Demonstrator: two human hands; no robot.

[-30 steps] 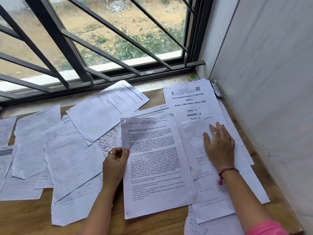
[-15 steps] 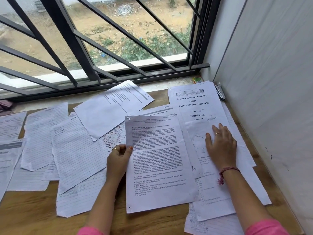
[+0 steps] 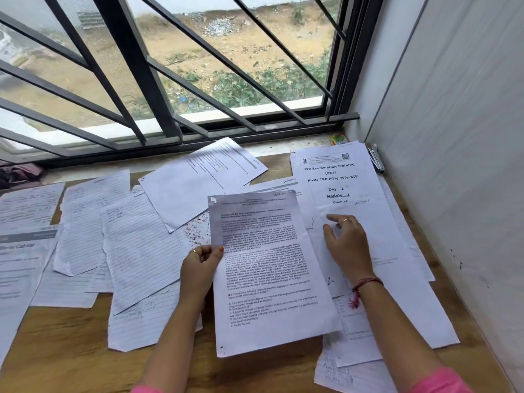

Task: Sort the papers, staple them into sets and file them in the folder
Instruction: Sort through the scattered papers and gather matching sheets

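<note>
My left hand (image 3: 200, 265) pinches the left edge of a printed text sheet (image 3: 269, 273) and holds it lifted and tilted over the desk. My right hand (image 3: 347, 245) lies on a white sheet (image 3: 377, 236) in the right-hand pile, fingers spread and slightly raised. Under that sheet is a cover page headed "Pre Examination Training" (image 3: 329, 173). Several lined handwritten sheets (image 3: 139, 248) and printed pages (image 3: 198, 180) lie scattered over the wooden desk (image 3: 71, 336). A metal stapler (image 3: 375, 158) rests against the wall at the far right corner. No folder shows.
A barred window (image 3: 170, 80) runs along the back of the desk. A white wall (image 3: 453, 165) closes the right side. A small green and orange object (image 3: 338, 139) sits on the sill. Dark cloth (image 3: 17, 173) lies at the far left.
My left hand has raised the printed sheet higher off the desk. My right hand's fingers have lifted and shifted a little on the white sheet. The view has tilted upward.
</note>
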